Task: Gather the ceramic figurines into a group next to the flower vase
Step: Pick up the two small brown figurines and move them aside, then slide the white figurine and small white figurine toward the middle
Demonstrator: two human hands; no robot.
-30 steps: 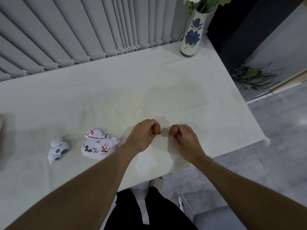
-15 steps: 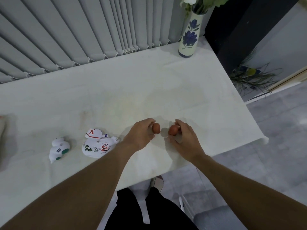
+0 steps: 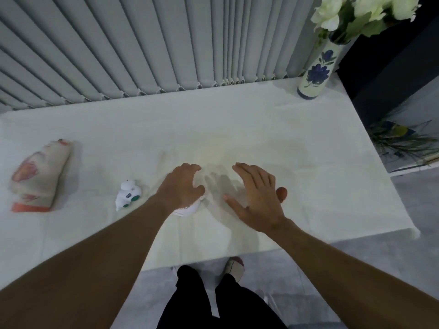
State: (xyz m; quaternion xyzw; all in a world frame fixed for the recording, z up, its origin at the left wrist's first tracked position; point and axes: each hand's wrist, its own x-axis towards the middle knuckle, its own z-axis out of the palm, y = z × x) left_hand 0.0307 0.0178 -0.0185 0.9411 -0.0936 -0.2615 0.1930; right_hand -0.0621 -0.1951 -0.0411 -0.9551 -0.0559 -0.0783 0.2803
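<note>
My left hand is curled over the flat white painted figurine on the table, hiding all but its lower edge. My right hand hovers just to the right, fingers spread, holding nothing. A small white figurine with green spots lies left of my left hand. A larger cream and red figurine lies on its side at the far left. The cream flower vase with blue flowers painted on it stands at the table's far right corner, holding white blooms.
The white table runs back to grey vertical blinds. Its right edge drops to a grey floor with a spiky plant. My legs and one shoe show below the front edge.
Both hands were fists side by side near the front edge. My left hand has moved left onto the painted figurine, and my right hand has opened. The view now takes in the large left figurine.
</note>
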